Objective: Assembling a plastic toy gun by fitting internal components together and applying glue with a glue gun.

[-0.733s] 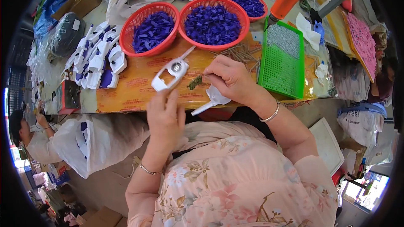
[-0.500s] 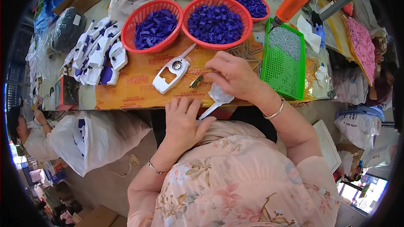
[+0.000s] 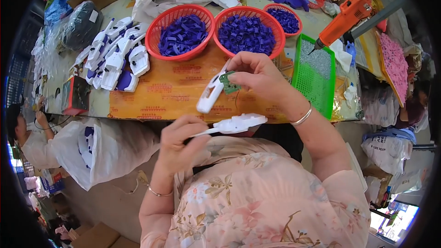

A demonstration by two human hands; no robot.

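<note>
My left hand [image 3: 183, 140] pinches the thin handle of a white plastic shell half [image 3: 241, 123], which it holds level at the table's front edge. Over the table, my right hand [image 3: 257, 77] is closed on a small green circuit board [image 3: 228, 82], a thin wire hanging below it. Beside the board, a second white shell half [image 3: 210, 95] with a cut-out window is tilted up on edge; its upper end lies behind my right hand. Whether my right fingers also grip that shell is hidden.
Red baskets of purple plastic parts [image 3: 183, 36] [image 3: 247, 35] stand behind my hands. A green tray [image 3: 325, 89] of small screws is to the right, below an orange electric screwdriver [image 3: 347, 17]. Stacked white-and-purple shells [image 3: 117, 59] lie left. A white sack [image 3: 98, 149] stands beside the table.
My left hand has taken the white shell by its handle and turned it level. My right hand has picked up the circuit board, and the windowed shell has lifted and tilted beside it.
</note>
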